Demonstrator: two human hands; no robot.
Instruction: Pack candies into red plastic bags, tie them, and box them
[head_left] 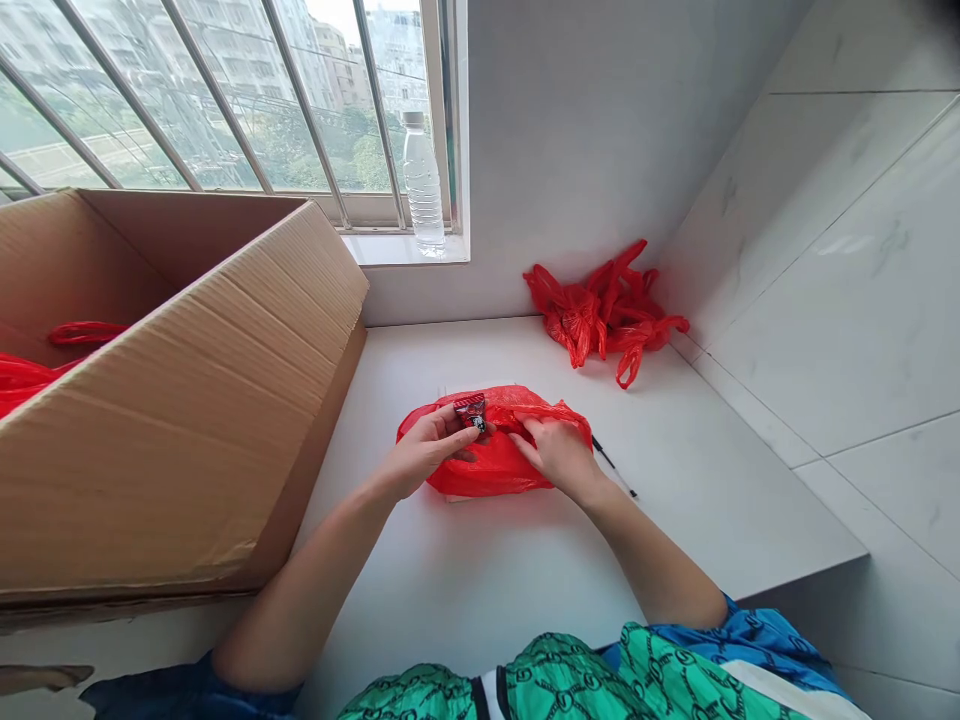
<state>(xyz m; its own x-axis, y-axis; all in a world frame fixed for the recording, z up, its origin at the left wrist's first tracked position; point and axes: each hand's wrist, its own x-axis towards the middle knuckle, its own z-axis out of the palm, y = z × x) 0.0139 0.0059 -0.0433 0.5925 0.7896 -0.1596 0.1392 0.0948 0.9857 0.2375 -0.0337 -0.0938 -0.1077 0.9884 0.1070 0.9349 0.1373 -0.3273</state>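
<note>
A red plastic bag [491,470] lies flat in the middle of the white counter [525,580]. My left hand [427,450] pinches a small dark red-and-black packet [472,410] at the bag's upper edge. On the bag's right part rests my right hand [555,450], its fingers gripping the red plastic. Something pale and flat shows under the bag's edges; what it is cannot be told.
A large open cardboard box [187,400] with red bags [30,375] inside stands on the left. A heap of red bags [604,310] lies in the far right corner. A clear water bottle [423,185] stands on the window sill. A thin black pen-like stick [615,467] lies right of my hand.
</note>
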